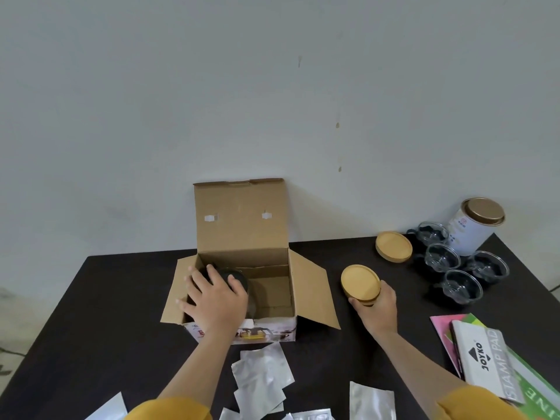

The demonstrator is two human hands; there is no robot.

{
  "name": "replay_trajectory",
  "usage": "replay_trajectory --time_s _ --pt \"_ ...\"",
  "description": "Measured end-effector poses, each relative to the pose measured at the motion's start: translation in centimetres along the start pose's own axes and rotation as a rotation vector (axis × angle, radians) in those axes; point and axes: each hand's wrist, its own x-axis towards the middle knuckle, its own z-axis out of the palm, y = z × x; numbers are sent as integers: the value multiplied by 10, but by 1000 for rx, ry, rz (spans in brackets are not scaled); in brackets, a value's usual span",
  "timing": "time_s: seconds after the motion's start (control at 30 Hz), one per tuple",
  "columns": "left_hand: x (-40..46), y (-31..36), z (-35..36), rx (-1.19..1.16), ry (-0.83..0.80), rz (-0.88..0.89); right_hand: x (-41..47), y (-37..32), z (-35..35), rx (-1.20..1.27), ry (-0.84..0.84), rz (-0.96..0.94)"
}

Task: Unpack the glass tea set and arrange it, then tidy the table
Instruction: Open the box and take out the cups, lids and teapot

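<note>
Two hands are at work over the dark counter [121, 298]. The left hand [216, 301] reaches into the open cardboard box [242, 237], fingers spread and curled over the dark lid of a glass teapot [235, 278] at the box's left end. The right hand [377, 306] grips a round wooden coaster [360, 281] just right of the box. Another wooden coaster [393, 246] lies farther back, beside four glass cups [460, 268] clustered before a white tin [472, 230]. Silver pouches [262, 380] litter the near edge.
</note>
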Motion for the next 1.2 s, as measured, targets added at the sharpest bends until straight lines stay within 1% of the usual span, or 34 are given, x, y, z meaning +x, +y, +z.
replay_trajectory --time_s 0.1,0.17,0.2,0.27,0.33,0.4,0.47,0.6,0.7,0.83,0.93,1.07,1.2 --pt "-1 0 0 -11 -3 4 -1 -6 0 -2 -15 54" --pt "-1 0 -1 -21 -13 6 -7 -21 -2 48 32 86" --pt "-1 0 -2 -23 -21 4 -12 -31 -3 85 60 70" --pt "-1 0 -5 -33 -46 7 -24 -57 -4 147 92 -62" --pt "-2 0 -9 -36 -83 20 -40 -86 -3 174 71 -275" --pt "-1 -2 -13 -24 -143 38 -57 -115 1 164 -49 -459" --pt "1 -7 -21 -18 -197 86 -73 -140 9 84 -218 -589" --pt "9 -34 -38 -55 -322 268 -94 -173 27 -145 -429 -741" --pt "14 -63 -45 -60 -394 378 -99 -191 43 -212 -586 -693" --pt "12 -79 -47 -224 -508 380 -105 -218 64 -341 -689 -587" --pt "11 -80 -47 -327 -516 380 -109 -234 78 -471 -756 -544" --pt "12 -84 -44 -436 -488 379 -118 -242 94 -724 -760 -562" --pt "9 -85 -46 -515 -453 377 -129 -245 103 -836 -691 -609"
